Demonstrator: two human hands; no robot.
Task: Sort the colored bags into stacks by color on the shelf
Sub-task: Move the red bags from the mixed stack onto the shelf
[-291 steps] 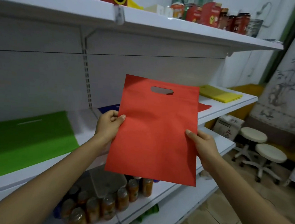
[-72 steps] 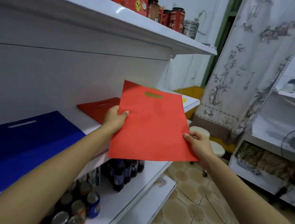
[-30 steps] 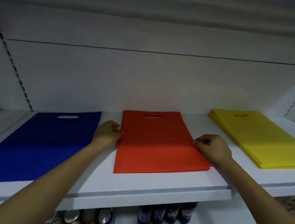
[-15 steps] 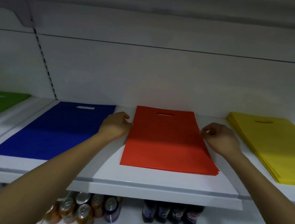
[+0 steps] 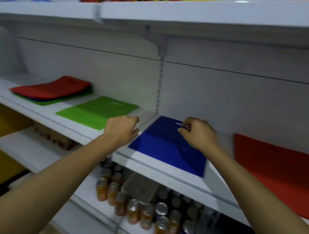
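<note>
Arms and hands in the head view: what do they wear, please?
Nothing shows on them. The left hand and right hand have no gloves or watch; the left forearm and right forearm have no sleeves down to the picture's edge.

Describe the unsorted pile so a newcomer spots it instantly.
Look along the middle shelf, above the cans. At its far left, beyond the green bag, lies the pile. Only it mixes colours: red on top, blue and green edges beneath.
</note>
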